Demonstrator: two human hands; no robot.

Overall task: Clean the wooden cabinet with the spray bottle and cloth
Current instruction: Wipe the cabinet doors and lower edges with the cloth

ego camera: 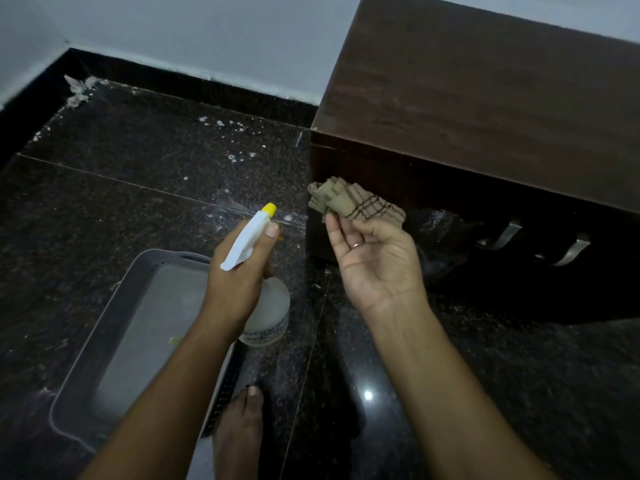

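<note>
Floor (138, 174), L hand (239, 271) grips bottle (268, 313), R hand (374, 258) palm-up, pinching cloth (356, 202)

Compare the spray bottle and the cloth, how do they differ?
The spray bottle is rigid pale plastic with a yellow nozzle; the cloth is soft, beige and bunched, with dark lines. The left hand wraps round the spray bottle's neck; the right hand, palm up, holds the cloth's lower edge. Both are held above the floor by the cabinet.

Walls: pale grey-white (207, 29), meeting in a corner at upper left
Skirting: black band (194, 81) along the wall foot
Floor: dark speckled polished tiles (138, 161), white flecks, one bright light glint (368, 395)
</note>
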